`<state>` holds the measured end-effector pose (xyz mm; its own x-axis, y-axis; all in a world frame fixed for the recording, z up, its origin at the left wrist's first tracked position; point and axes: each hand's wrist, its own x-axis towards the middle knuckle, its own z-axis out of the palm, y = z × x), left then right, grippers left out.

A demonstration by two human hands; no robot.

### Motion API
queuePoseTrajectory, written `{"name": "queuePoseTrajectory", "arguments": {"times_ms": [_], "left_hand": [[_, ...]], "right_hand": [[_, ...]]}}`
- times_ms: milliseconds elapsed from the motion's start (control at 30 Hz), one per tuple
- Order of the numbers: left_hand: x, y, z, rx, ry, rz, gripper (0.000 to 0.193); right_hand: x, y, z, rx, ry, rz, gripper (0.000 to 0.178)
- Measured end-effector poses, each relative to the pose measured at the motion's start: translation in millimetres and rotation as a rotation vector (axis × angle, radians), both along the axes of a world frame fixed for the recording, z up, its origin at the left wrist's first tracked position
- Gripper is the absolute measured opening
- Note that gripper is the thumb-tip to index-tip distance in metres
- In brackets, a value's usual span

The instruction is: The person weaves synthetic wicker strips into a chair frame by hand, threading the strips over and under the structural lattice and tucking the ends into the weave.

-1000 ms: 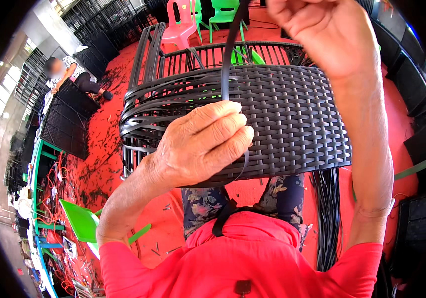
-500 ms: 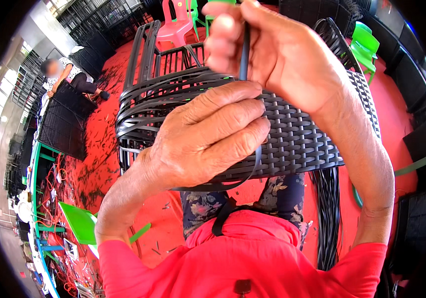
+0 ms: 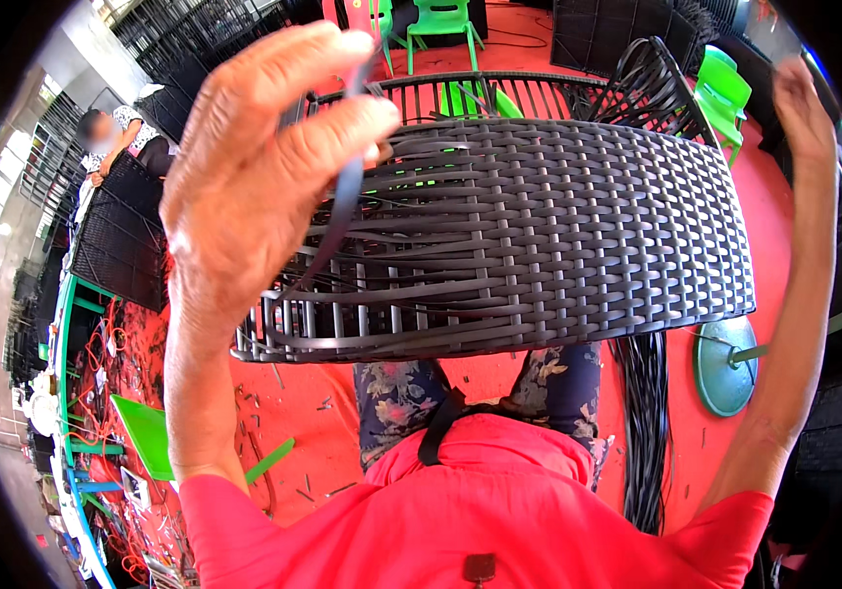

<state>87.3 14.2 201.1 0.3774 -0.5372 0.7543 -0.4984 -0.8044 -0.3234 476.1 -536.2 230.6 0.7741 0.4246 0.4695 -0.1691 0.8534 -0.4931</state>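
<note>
My left hand [image 3: 254, 157] is raised at the upper left, its thumb and forefinger pinching a dark plastic weaving strip [image 3: 350, 191]. That strip curves down toward the left part of a black woven panel [image 3: 578, 226] in front of me. Tight weave covers the panel's middle and right, while loose strips [image 3: 391, 294] run over bare ribs at its left. Far off to the right, clear of the panel, I hold up my right hand [image 3: 804, 113] with its fingers bunched together. Whatever it may hold is too small to make out.
A bundle of black strips [image 3: 645, 432] hangs beside my leg. Near it stands a round green base [image 3: 725, 368] with a pole. Green chairs [image 3: 443, 29] are behind the panel, and a person [image 3: 111, 137] sits at the far left. Scraps litter the red floor.
My hands were close together over the panel and have moved apart, the left up and leftward, the right out to the far right. Loose strips at the left now lie spread lower, uncovering the weave.
</note>
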Motion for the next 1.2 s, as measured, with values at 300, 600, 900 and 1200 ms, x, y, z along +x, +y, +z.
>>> {"name": "queuePoseTrajectory", "arguments": {"times_ms": [300,600,900,1200], "left_hand": [[48.9,58.1,13.6,0.153,-0.294,0.347,0.023],[11.1,131.3,-4.6,-0.438,0.125,0.741,0.034],[-59.4,-24.5,-131.1,-0.064,0.531,0.163,0.028],[-52.0,-34.8,-130.8,0.249,0.260,0.127,0.024]], "right_hand": [[-159.7,61.8,-84.5,-0.879,-0.010,-0.915,0.033],[-311.2,253.4,-144.3,-1.115,-1.428,-0.667,0.016],[-328.4,288.1,-174.7,-1.181,-1.405,-0.608,0.016],[-326.3,296.6,-178.2,-1.181,-1.436,-0.687,0.015]]}}
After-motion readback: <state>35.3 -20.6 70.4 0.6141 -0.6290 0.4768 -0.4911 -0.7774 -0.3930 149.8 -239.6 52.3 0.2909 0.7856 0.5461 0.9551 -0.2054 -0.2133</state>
